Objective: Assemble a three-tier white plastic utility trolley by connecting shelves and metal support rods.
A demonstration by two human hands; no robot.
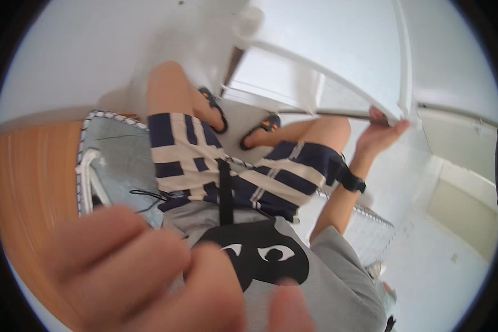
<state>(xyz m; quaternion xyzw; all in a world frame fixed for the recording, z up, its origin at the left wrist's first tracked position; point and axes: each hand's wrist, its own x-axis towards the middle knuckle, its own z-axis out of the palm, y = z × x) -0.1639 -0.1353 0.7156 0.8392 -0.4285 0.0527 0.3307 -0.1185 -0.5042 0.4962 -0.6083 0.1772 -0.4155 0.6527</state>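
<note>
Right hand [379, 133] grips lower corner of white door [337, 44], fingers curled over edge. Left hand [149, 271] blurred close to camera, fingers loosely bent, holding nothing visible.

Left hand [149, 271] sits right at the lens: heavily blurred, cut off by the lower edge, grip unreadable. Right hand [379, 133] grips the white panel's [337, 50] edge, fingertips hidden behind it. Panel's top runs out of frame.

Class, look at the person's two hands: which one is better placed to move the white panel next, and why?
Probably the right hand: it already grips the white panel's edge. The left hand is blurred, close to the camera, touching nothing visible.
</note>
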